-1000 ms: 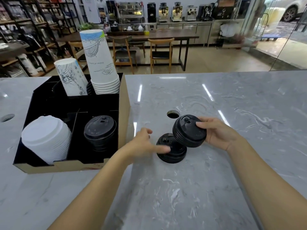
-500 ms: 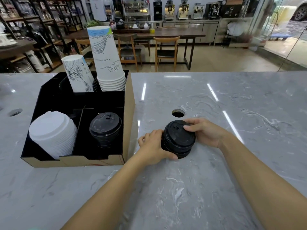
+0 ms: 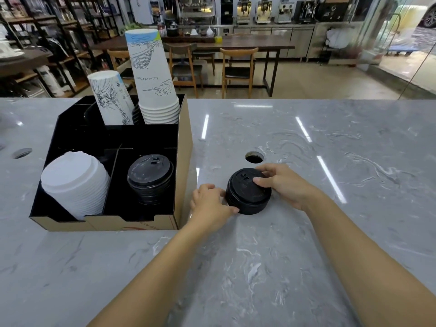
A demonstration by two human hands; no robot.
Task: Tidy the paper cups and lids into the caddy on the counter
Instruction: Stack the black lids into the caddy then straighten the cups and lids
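— Black lids (image 3: 248,191), stacked on the table (image 3: 306,244) beside the caddy (image 3: 182,166): who holds them?
— Left hand (image 3: 210,204) and right hand (image 3: 283,182), fingers curled, clasp them. One cup (image 3: 151,74) reads "Statue of Liberty".

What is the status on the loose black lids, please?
Both hands, left and right, clasp black lid stack on counter. Not yet in caddy. Path clear.
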